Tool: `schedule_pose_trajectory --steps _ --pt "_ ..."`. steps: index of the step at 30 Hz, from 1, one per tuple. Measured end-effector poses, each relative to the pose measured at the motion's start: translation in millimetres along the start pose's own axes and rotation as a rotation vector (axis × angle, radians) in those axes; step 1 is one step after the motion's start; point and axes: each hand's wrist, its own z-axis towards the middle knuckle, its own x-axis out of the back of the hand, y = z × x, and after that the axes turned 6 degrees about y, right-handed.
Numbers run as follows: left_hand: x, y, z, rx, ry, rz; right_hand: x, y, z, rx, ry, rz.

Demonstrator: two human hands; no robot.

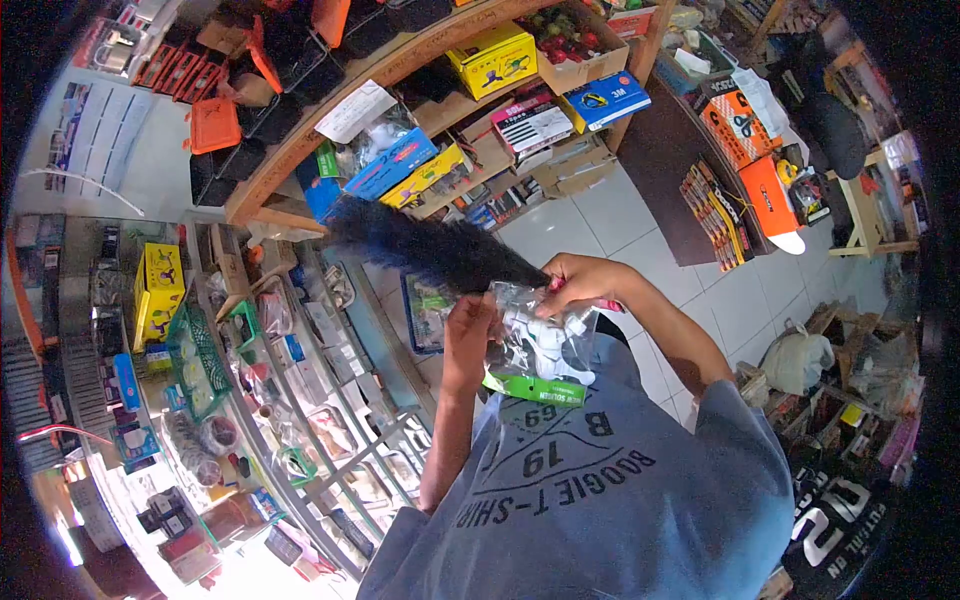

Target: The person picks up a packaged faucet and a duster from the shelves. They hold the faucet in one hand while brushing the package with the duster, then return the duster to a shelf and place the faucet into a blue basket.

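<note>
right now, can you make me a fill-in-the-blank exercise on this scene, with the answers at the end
1. The right hand holds a dark duster, whose fluffy head points toward the upper ____ of the picture.
2. The left hand holds a clear plastic bag with a label strip that is ____ in colour.
3. On the grey-blue T-shirt, the printed word starting with B is ____.
4. The blue box at the shelf's end carries the brand name ____.

Missing words: left; green; BOOGIE; 3M

Shop: wooden shelving (285,155) with branded boxes (606,100), display case (352,460) of packaged goods (275,310).
</note>
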Motion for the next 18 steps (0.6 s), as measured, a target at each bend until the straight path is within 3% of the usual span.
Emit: schedule_pose_trajectory --steps 2,7,8,10,13,18 --pt "-1 -3 -2 -0.054 0.020 0.051 -5 -4 -4 0.011 0.000 0.208" --pt "-4 -12 -6 -0.179 0.061 0.274 -7 15 0 0.032 -0.044 0.243" --pt "-3 -11 -5 -0.177 0.060 0.273 -6 15 0 0.052 -0.042 0.184" --pt "1 1 -5 0.106 -0.079 0.185 -4 19 0 0.054 -0.047 0.204" --pt "6 4 -8 0.042 -0.212 0.198 -8 15 -2 0.052 -0.083 0.263" --pt "11 -11 -6 -0.046 -0.180 0.287 -13 14 -3 0.011 -0.123 0.284"
